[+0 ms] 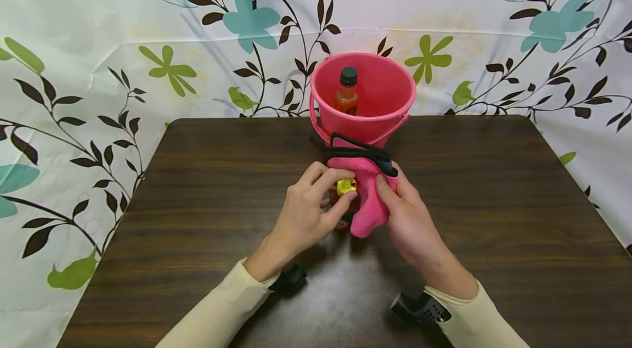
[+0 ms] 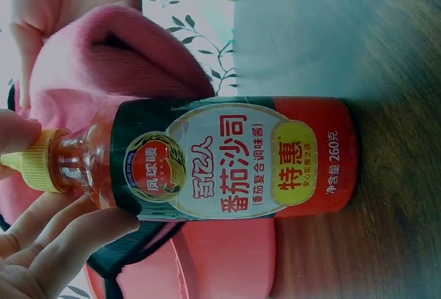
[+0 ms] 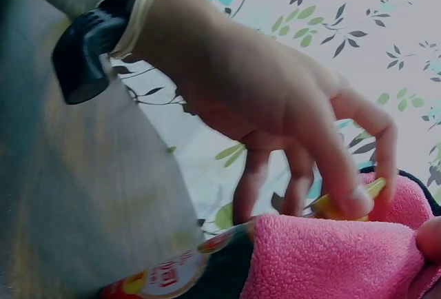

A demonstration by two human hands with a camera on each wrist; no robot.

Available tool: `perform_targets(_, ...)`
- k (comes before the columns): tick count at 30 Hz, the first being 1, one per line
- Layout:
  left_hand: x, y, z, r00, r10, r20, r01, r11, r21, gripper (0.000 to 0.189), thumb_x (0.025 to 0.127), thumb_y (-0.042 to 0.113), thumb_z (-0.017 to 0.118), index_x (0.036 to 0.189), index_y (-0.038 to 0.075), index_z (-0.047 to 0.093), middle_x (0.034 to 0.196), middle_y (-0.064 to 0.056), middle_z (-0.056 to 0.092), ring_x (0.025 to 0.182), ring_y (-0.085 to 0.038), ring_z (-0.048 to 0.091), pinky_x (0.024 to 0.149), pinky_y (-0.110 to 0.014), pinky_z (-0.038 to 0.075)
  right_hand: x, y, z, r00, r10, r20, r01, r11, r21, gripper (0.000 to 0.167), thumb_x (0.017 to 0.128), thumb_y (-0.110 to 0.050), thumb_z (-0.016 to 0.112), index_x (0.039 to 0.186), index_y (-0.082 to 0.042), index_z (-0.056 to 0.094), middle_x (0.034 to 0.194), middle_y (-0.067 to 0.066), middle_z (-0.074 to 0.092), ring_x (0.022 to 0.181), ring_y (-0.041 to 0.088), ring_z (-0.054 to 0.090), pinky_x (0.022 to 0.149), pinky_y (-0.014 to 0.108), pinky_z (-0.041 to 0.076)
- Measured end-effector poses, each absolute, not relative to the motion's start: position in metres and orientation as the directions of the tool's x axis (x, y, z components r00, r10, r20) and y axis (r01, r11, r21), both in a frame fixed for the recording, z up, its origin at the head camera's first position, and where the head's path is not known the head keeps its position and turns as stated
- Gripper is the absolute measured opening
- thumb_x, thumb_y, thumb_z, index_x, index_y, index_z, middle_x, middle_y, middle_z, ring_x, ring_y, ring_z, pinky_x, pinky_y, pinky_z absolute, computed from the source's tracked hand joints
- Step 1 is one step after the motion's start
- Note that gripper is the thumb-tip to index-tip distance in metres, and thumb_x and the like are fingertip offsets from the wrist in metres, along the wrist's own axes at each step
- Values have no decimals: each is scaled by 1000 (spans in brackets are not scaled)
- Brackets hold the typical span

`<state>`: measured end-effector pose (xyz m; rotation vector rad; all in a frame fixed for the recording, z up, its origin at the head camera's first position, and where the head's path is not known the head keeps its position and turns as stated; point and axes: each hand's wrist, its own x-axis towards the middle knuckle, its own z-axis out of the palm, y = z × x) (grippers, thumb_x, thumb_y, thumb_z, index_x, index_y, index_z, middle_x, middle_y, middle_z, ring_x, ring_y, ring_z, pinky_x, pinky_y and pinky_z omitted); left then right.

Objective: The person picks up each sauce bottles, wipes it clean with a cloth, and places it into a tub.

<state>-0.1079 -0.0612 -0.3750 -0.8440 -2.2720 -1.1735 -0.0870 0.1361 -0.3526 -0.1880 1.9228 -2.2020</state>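
Note:
A ketchup bottle (image 2: 227, 158) with a red, green and white label stands upright on the table in front of the bucket. My left hand (image 1: 303, 208) pinches its yellow cap (image 1: 346, 186) between thumb and index finger, and the other fingers lie by the bottle's neck. In my right hand (image 1: 412, 222) is a fuzzy pink cloth (image 1: 367, 194) with black edging, gripped thumb on top and held against the bottle's right side. From the head view, hand and cloth hide most of the bottle; the left wrist view shows its label whole.
Behind the hands a pink bucket (image 1: 355, 127) stands at the table's back edge. Inside it is a second bottle (image 1: 346, 100) of orange-red liquid with a dark cap. The dark wooden table (image 1: 222, 183) meets a leaf-patterned curtain (image 1: 123, 7) at the back.

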Motion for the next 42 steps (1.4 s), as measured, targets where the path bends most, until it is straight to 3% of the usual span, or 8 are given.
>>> perform_targets(9,-108,-60,-375,-703,310,641,703,443,557,28,93,17,81,119,13,73,97,-6,60,71,-16,64,60,-21,61,-83,143,-330,-975,-222,-5,53,-211,-976,38,115,-24,42,152,-21,38,154,4,40,143,26,45,107,25,55)
perform_targets(17,-107,-62,-375,-715,315,625,693,445,568,29,93,17,81,120,12,74,99,-5,61,74,-14,64,66,-26,64,-80,151,-315,-984,-166,59,-12,-270,-963,42,114,-26,44,156,-23,38,151,5,43,138,26,46,101,25,57)
perform_targets(30,-107,-63,-374,-718,320,618,689,449,568,32,93,19,81,124,13,75,101,-4,64,79,-16,65,69,-28,64,-83,157,-330,-987,-158,31,-9,-139,-990,36,114,-26,44,149,-18,40,147,6,44,135,30,47,99,25,58)
perform_targets(42,-108,-63,-375,-678,339,652,728,430,534,29,95,9,67,123,13,71,113,-1,73,80,-13,63,68,-31,58,-80,154,-334,-984,-179,-2,23,-115,-993,38,114,-26,44,150,-13,43,142,9,49,126,26,58,96,27,60)
